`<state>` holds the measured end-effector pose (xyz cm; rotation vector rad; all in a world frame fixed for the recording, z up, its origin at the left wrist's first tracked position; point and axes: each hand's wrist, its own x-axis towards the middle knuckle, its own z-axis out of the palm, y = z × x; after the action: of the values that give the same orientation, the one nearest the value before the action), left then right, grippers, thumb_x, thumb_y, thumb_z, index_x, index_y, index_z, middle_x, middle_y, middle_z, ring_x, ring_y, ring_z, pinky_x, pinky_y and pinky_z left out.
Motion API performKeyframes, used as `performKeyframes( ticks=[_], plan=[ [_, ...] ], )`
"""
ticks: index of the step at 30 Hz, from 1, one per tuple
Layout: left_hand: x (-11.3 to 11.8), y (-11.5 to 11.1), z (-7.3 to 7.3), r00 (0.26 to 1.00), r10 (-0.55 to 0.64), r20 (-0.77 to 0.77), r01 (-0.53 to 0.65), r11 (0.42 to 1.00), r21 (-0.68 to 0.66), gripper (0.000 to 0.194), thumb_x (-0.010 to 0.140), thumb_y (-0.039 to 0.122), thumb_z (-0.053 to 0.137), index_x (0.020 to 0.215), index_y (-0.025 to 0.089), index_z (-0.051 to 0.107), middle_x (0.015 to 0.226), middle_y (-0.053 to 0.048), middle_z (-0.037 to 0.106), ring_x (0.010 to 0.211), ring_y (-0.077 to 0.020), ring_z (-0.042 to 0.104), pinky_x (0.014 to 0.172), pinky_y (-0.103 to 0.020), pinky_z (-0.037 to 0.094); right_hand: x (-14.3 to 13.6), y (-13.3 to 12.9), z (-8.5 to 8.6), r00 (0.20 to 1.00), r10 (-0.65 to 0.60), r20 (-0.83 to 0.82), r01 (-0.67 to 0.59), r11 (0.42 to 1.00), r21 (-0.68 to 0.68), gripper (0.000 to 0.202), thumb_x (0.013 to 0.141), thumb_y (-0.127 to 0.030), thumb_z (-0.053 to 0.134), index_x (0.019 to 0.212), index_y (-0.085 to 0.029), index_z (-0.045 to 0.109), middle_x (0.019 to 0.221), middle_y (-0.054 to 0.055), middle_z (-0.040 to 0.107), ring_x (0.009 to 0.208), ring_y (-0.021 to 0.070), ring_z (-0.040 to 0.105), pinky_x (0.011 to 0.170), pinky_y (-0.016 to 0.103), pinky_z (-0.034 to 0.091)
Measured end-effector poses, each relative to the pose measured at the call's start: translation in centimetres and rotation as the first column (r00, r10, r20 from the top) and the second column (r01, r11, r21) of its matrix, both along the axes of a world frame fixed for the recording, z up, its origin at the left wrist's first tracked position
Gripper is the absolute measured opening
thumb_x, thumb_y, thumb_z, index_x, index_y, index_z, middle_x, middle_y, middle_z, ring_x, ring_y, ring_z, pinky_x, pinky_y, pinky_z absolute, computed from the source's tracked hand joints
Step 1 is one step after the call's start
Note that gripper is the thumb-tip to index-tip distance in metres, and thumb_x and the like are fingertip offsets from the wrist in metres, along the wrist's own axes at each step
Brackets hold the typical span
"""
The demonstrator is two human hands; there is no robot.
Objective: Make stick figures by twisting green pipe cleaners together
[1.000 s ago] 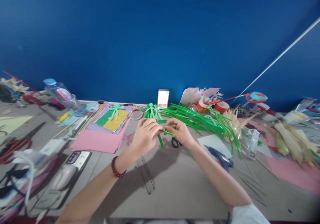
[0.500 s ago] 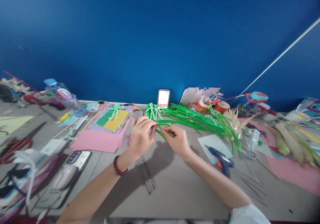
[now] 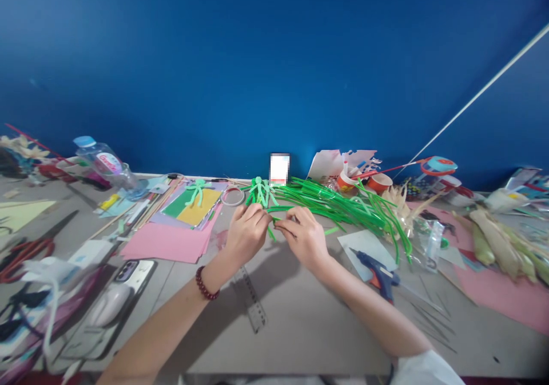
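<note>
Above the middle of the table, my left hand (image 3: pixel 249 233) and my right hand (image 3: pixel 306 239) are close together, fingertips almost meeting. Both are closed in a pinch on a green pipe cleaner (image 3: pixel 271 234), whose short end hangs between them; the rest is mostly hidden by the fingers. Just beyond the hands lies a large bundle of green pipe cleaners (image 3: pixel 343 207). Light green pipe-cleaner figures (image 3: pixel 259 189) stand behind my left hand. Another green figure (image 3: pixel 198 192) rests on coloured sheets to the left. A clear ruler (image 3: pixel 253 305) lies below my left wrist.
On the right are a blue glue gun (image 3: pixel 377 270), thin rods and dried husks (image 3: pixel 497 247). Pink paper (image 3: pixel 165 242), a phone (image 3: pixel 132 276), scissors (image 3: pixel 34 247) and a bottle (image 3: pixel 107 165) occupy the left. A roll of tape (image 3: pixel 233 197) sits behind my left hand.
My left hand has turned with its knuckles lower, and the right-hand fingers have shifted on the pipe cleaner. Less of it shows between my hands.
</note>
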<state>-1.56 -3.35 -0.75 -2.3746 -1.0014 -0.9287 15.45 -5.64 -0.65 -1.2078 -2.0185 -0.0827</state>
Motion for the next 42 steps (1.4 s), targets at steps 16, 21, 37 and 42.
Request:
performKeyframes(
  ticks=[16, 21, 37, 42],
  plan=[
    [0.5, -0.6, 0.1, 0.992, -0.125, 0.021, 0.126, 0.992, -0.028, 0.020, 0.086, 0.005, 0.041, 0.084, 0.017, 0.057, 0.080, -0.004, 0.065, 0.091, -0.0191, 0.055, 0.077, -0.033, 0.037, 0.5, 1.9, -0.1, 0.769, -0.099, -0.631, -0.286, 0.830, -0.479, 0.013, 0.076, -0.030, 0.060, 0.072, -0.018, 0.061, 0.068, 0.001, 0.063, 0.063, 0.0141, 0.054, 0.059, 0.025, 0.039],
    [0.6, -1.0, 0.4, 0.971, -0.116, 0.207, 0.125, 0.992, -0.031, 0.012, 0.084, 0.010, 0.050, 0.086, 0.019, 0.058, 0.080, -0.003, 0.067, 0.089, -0.0186, 0.056, 0.076, -0.033, 0.037, 0.9, 2.0, 0.7, 0.524, -0.265, -0.809, -0.661, 0.473, -0.583, 0.034, 0.066, -0.045, 0.070, 0.071, -0.017, 0.053, 0.056, -0.003, 0.056, 0.044, 0.0062, 0.042, 0.041, 0.019, 0.023],
    [0.5, -1.3, 1.0, 0.994, -0.083, 0.078, 0.087, 0.995, -0.052, 0.017, 0.087, 0.016, 0.051, 0.098, 0.020, 0.063, 0.082, -0.003, 0.069, 0.084, -0.0190, 0.058, 0.074, -0.035, 0.038, 0.5, 2.2, 0.7, 0.440, -0.271, -0.856, -0.689, 0.509, -0.516, 0.037, 0.060, -0.045, 0.077, 0.068, -0.017, 0.054, 0.053, -0.007, 0.049, 0.040, 0.0022, 0.025, 0.039, 0.018, 0.014],
    [0.4, -1.3, 1.2, 0.992, -0.083, 0.090, 0.080, 0.996, 0.040, 0.014, 0.085, 0.015, 0.053, 0.093, 0.019, 0.063, 0.080, -0.002, 0.070, 0.079, -0.0178, 0.058, 0.071, -0.034, 0.038, 0.7, 2.4, 0.5, 0.365, -0.304, -0.880, -0.766, 0.440, -0.469, 0.032, 0.061, -0.038, 0.076, 0.067, -0.018, 0.052, 0.050, -0.008, 0.047, 0.038, 0.0024, 0.025, 0.039, 0.019, 0.010]
  ],
)
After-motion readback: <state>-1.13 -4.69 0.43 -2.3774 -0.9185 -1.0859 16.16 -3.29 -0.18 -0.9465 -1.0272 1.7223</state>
